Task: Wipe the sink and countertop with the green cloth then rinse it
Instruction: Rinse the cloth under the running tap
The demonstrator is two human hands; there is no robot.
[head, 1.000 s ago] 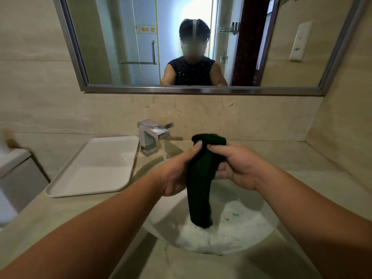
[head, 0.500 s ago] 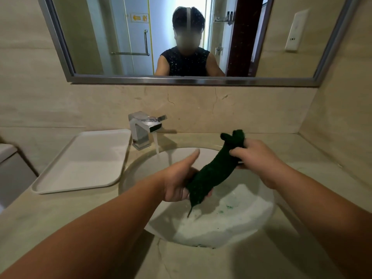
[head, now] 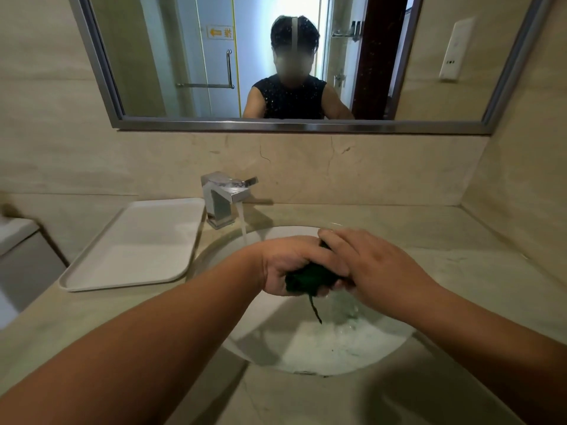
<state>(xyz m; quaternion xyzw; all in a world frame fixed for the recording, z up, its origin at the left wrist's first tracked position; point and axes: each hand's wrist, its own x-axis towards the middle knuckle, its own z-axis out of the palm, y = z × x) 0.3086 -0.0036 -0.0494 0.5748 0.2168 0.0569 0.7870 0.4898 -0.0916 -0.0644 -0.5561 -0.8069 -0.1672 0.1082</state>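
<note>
Green cloth [head: 308,279]: bunched into a tight wad at frame centre, held above the basin — one thin strand is seen dangling from its underside.
Left hand [head: 288,265]: curled under and around the wad, fingers closed on it.
Right hand [head: 372,268]: laid over the top of the wad from the right, fingers pressed down against the left hand, so the cloth is squeezed between the two.
Sink [head: 270,329]: round white basin in the lower centre; foamy water is pooled at its bottom, directly below the hands.
Faucet [head: 225,199]: square chrome body, left of centre at the back edge — a stream is seen falling from its spout into the basin, just left of the hands.
Tray [head: 138,243]: white, rectangular, set on the countertop [head: 460,234] at mid-left, beside the faucet.
Mirror [head: 294,127]: hung across the top of the frame; a person in a dark sleeveless top is reflected.
</note>
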